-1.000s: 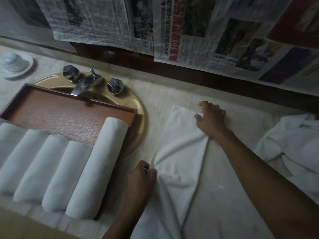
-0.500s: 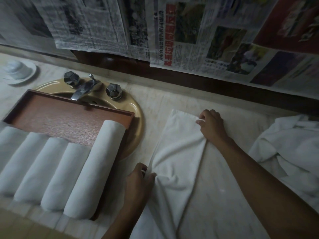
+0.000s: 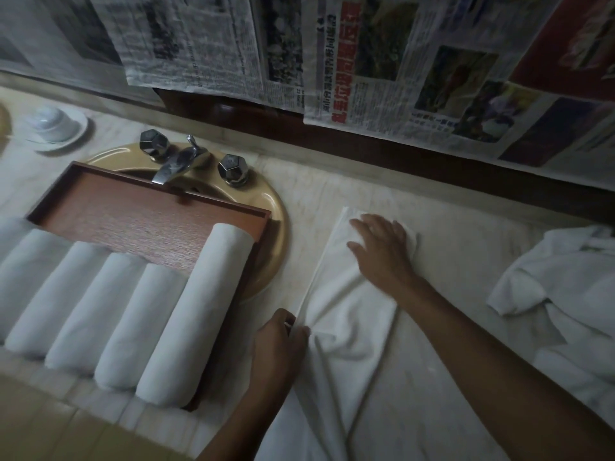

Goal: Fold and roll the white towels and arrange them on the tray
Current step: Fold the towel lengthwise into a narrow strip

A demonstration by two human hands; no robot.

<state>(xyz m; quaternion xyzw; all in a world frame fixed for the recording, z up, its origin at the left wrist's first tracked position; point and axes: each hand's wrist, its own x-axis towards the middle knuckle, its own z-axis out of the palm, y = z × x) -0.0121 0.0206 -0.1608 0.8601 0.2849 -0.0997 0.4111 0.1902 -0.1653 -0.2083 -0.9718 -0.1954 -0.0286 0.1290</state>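
Folding step: right hand [image 3: 379, 247] lay flat on towel [image 3: 349, 314], left hand [image 3: 279, 341] pinched its edge; smoothing, then rolling, likely next.

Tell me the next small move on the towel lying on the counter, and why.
Probably slide the flat right hand toward the body along the white folded cloth towel: creases bunch near the left hand, which pinches its left edge.
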